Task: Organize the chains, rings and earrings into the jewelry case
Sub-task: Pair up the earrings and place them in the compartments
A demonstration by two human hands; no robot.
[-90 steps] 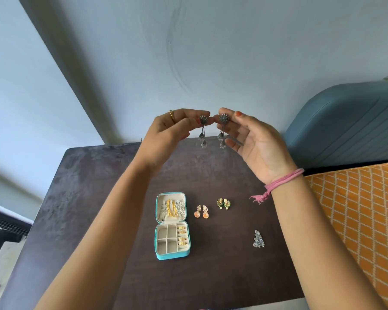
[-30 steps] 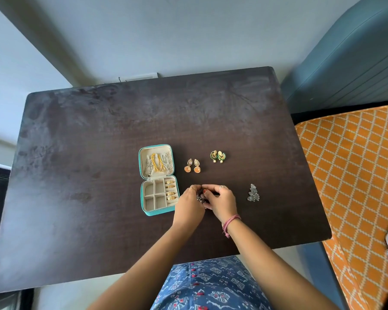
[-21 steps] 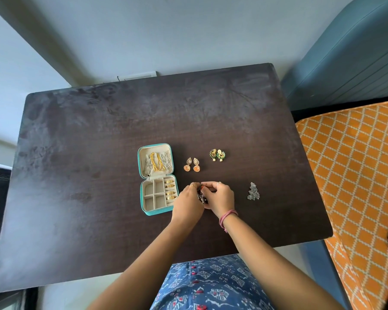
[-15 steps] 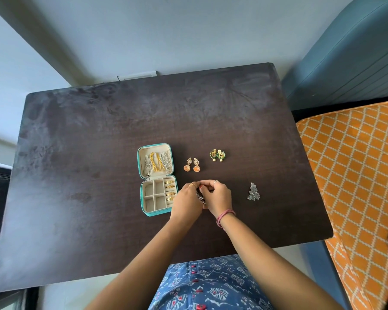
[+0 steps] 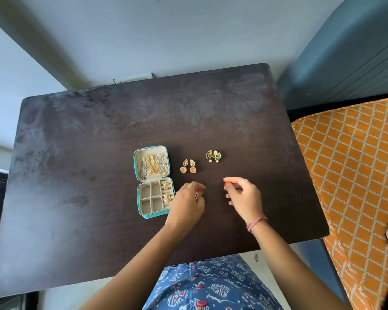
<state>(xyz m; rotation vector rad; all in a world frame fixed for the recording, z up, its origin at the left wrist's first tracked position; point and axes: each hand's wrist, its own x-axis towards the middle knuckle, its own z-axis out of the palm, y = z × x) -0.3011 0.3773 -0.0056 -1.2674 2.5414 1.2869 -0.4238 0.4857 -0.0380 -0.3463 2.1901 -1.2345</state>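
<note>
The teal jewelry case (image 5: 154, 215) lies open on the dark table (image 5: 87, 153). Its lid holds a gold chain (image 5: 152, 164) and silver chains, and gold rings (image 5: 167, 192) fill the right-hand slots of the base. My left hand (image 5: 187, 205) sits just right of the case, closed on the dark silver earrings (image 5: 196, 196), which barely show. My right hand (image 5: 244, 196) hovers further right with fingers loosely apart and nothing visible in them; it covers the spot where a silver cluster earring lay. Peach earrings (image 5: 188, 166) and green earrings (image 5: 213, 155) rest beyond my hands.
An orange patterned cushion (image 5: 356, 164) borders the table's right edge, with a blue-grey padded seat back (image 5: 349, 52) behind it. My blue patterned clothing (image 5: 211, 287) is at the near edge. The wall runs along the far edge.
My hands came down from chest height to the table with the dark silver earrings. They have now separated: the right hand moved right, and the left keeps the earrings beside the case.
</note>
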